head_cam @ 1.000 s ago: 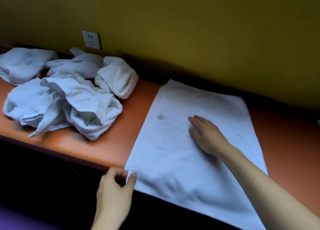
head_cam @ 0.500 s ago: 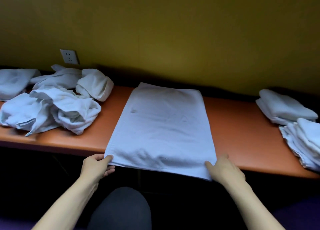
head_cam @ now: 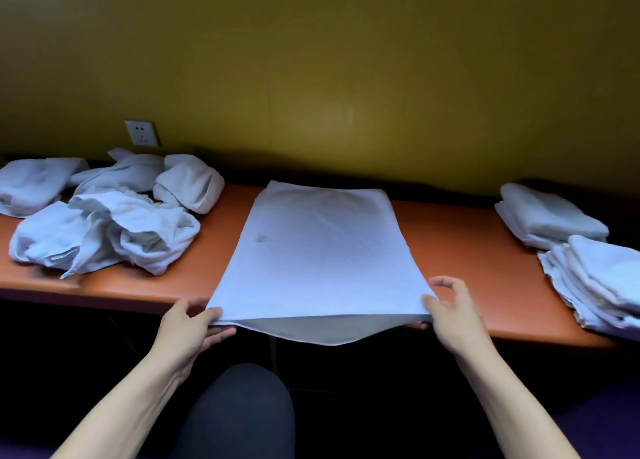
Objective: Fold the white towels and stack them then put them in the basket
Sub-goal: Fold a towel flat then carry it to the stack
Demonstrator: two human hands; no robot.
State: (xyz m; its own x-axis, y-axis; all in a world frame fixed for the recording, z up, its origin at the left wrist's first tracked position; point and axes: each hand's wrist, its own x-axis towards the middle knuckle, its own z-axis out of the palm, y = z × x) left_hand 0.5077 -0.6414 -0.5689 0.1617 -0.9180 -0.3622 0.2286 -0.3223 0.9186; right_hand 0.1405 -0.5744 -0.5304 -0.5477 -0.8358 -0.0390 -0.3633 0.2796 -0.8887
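A white towel (head_cam: 322,250) lies spread flat across the middle of the orange table (head_cam: 460,247). Its near edge is lifted off the table front and sags between my hands. My left hand (head_cam: 194,327) pinches the near left corner, thumb on top. My right hand (head_cam: 453,309) pinches the near right corner. A heap of crumpled white towels (head_cam: 104,230) sits at the left. Two stacks of folded white towels (head_cam: 550,216) (head_cam: 602,282) sit at the right. No basket is in view.
A yellow wall with a white socket (head_cam: 142,133) rises right behind the table. My knee (head_cam: 239,410) shows below the table's front edge, where it is dark.
My right hand left the middle of the towel and took the near right corner. Both hands have now raised the near edge off the table. The view swung right, showing the folded stacks.
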